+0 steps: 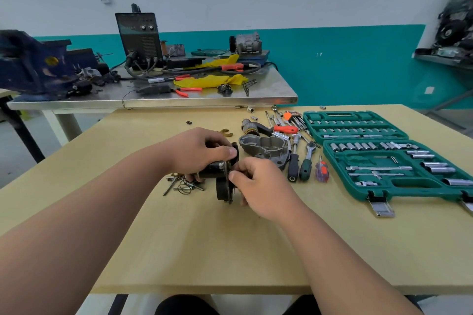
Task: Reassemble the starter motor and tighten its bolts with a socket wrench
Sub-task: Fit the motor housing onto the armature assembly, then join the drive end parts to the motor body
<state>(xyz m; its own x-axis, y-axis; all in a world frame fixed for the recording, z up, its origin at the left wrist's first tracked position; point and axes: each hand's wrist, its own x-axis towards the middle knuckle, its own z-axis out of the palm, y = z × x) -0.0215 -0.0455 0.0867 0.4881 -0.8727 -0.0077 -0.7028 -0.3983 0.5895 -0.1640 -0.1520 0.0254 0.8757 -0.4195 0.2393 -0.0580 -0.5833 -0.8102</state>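
- Starter motor [222,188]: upper cylinder mostly covered by the left hand [202,151]. The right side of its flange is hidden behind the right hand [258,186], whose lower fingertips are out of sight.
- Item pinched between right thumb and forefinger: too small to tell.
- Loose metal bits [183,185], left of the motor: tangled, kinds unclear.
- Socket case [363,158]: near right corner cut by the right edge; socket sizes unreadable.
- Vise [28,64], far left: blurred, cut by the left edge.
- Engine [455,25], far right: blurred, cut by the right edge.

No legible text, label, brand or number anywhere.
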